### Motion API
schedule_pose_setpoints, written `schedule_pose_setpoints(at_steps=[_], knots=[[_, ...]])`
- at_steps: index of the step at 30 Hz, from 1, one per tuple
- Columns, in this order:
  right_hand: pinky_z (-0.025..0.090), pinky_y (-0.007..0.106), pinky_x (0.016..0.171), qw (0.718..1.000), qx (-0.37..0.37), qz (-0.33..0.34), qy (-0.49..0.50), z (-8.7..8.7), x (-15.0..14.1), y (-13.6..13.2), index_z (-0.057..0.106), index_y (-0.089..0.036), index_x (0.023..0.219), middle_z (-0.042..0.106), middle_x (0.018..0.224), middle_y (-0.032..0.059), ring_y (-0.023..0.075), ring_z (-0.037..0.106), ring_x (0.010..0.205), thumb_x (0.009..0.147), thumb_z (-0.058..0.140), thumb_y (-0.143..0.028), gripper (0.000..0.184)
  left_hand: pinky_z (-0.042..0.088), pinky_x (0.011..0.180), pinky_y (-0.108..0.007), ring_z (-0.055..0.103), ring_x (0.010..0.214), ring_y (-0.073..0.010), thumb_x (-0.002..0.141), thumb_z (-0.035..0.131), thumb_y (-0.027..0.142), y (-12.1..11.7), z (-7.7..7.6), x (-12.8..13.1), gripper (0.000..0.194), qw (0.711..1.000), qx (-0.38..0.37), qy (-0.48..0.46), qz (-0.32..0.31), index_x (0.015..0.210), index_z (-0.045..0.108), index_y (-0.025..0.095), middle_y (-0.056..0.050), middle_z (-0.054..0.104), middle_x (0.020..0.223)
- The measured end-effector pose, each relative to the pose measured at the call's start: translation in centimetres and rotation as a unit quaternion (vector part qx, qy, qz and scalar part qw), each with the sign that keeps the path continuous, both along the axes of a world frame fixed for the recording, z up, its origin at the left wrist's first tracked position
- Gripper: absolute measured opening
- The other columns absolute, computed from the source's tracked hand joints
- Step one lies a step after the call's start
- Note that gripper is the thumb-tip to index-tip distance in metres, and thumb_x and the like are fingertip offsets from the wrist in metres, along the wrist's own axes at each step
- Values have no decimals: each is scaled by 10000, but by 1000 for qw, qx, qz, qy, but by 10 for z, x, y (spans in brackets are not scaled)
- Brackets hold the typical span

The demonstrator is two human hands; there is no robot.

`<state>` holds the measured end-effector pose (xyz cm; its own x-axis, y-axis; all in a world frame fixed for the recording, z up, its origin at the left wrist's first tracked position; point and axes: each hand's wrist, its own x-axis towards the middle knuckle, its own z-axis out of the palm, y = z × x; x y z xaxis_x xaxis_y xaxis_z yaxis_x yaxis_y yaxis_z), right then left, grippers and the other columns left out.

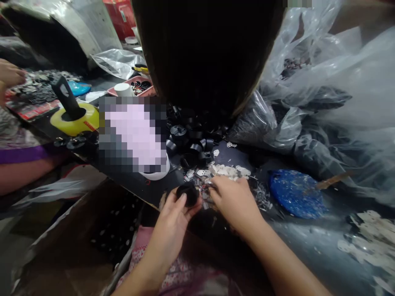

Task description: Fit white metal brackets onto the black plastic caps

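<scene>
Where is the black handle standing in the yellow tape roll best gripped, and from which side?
Likely the black handle's upper shaft, from above: it stands tilted out of the yellow tape roll, its foot sunk in the core, so only the upper part is free.

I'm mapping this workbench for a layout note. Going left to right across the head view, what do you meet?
Yellow tape roll → left hand holding a black round part → right hand → blue disc → clear plastic bags.

Round black plastic cap [188, 193] (matte) held at table edge.
</scene>
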<state>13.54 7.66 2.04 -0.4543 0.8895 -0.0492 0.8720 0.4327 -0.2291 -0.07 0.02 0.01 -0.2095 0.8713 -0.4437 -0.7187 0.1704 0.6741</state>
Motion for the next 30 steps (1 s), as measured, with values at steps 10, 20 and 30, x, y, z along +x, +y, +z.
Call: schedule_pose_setpoints(at_steps=[10, 20, 30], knots=[[419, 320, 746, 976, -62, -43, 204, 9, 19, -47, 654, -242, 958, 716, 935, 14, 184, 594, 793, 880, 529, -222, 149, 527, 905, -397, 622, 1037, -209, 875, 590, 279, -15, 9, 9, 161, 997, 6, -40, -68, 1023, 648, 252, -23, 680, 1083], [407, 312, 769, 994, -6, -58, 93, 11, 34, -36, 652, -251, 1041, 715, 1005, 20, 174, 629, 862, 930, 473, -256, 211, 500, 948, -352, 622, 1030, -186, 856, 621, 312, -15, 0, 14, 192, 997, -5, 49, -62, 1040, 608, 258, 2, 661, 1086], [419, 397, 632, 996, 73, -48, -16, -15, 47, 11, 645, -198, 833, 729, 843, 104, 272, 673, 665, 821, 492, -300, 184, 476, 917, -390, 609, 1025, -218, 873, 579, 241, -17, 2, 17, 172, 998, 41, -12, -43, 1023, 593, 159, -99, 646, 1102]])
